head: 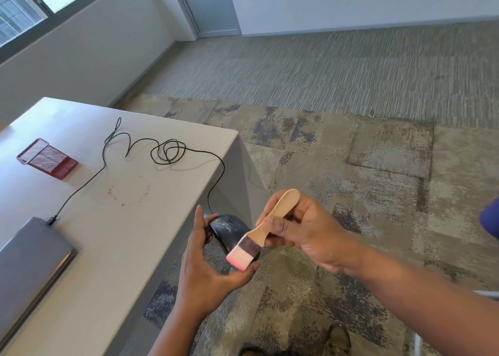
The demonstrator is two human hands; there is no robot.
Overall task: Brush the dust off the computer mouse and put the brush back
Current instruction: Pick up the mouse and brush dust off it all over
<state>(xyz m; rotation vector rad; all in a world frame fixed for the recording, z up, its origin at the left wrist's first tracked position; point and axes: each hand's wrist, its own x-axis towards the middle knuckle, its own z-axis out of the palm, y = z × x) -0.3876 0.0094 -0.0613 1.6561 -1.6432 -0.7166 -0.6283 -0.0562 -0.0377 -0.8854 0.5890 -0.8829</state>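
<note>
A black, dusty computer mouse [228, 227] is held off the right edge of the white table [129, 220], above the carpet. My left hand [208, 264] grips it from below and the side. My right hand [305, 234] pinches the wooden handle of a small brush [267, 230]. The brush's pink-tipped bristles [239, 258] lie on the mouse's near end, next to my left thumb. The mouse's black cable [164, 151] loops across the table to a plug at the laptop.
A closed grey laptop [29, 266] lies at the table's near left. A red mesh tray [47, 158] sits at the far left. Brown specks dot the tabletop's middle. Patterned carpet [351, 153] lies to the right; shoes show at the bottom edge.
</note>
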